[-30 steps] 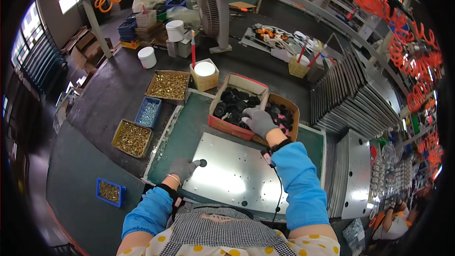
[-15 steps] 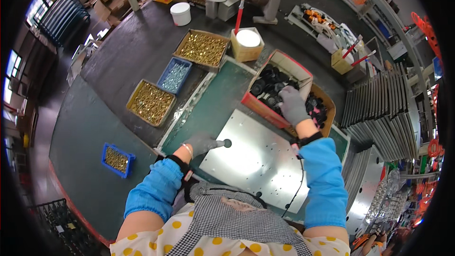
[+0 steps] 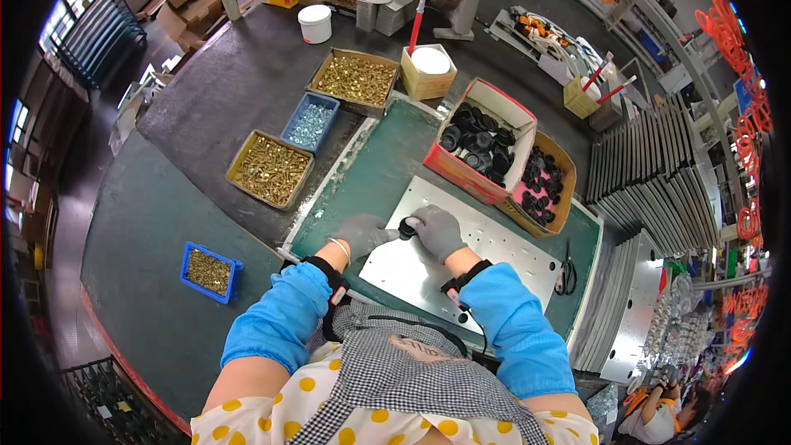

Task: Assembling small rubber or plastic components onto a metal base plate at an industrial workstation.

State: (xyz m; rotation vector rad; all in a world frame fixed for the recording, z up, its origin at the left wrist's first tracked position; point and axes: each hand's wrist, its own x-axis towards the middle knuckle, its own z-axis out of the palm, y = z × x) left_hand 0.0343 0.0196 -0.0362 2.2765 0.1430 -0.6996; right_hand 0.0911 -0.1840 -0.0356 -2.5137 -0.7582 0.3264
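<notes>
A flat silver metal plate point(image 3: 494, 259) with many small holes lies in front of me. My right hand point(image 3: 438, 231), in a grey glove, is closed with its fingertips on a round black plastic part point(image 3: 407, 228) near the plate's far left corner. Right beside that part, my left hand point(image 3: 362, 236), gloved too, rests at the plate's left edge with its fingers pressed together and pointing at the part. What the left fingers hold, if anything, is hidden. More black round parts fill a red-edged cardboard box point(image 3: 465, 179) beyond the plate.
A second cardboard box point(image 3: 560, 227) holds smaller black parts. Bins of brass-coloured fasteners point(image 3: 272, 170) and a blue bin point(image 3: 311, 122) stand at left. A small blue bin point(image 3: 210, 272) sits nearer. Scissors point(image 3: 567, 274) lie right of the plate; stacked metal panels point(image 3: 659, 169) stand beyond.
My right hand has come out of the box of black parts and down to the plate, now gripping a black part. My left hand has stayed near the plate's left edge.
</notes>
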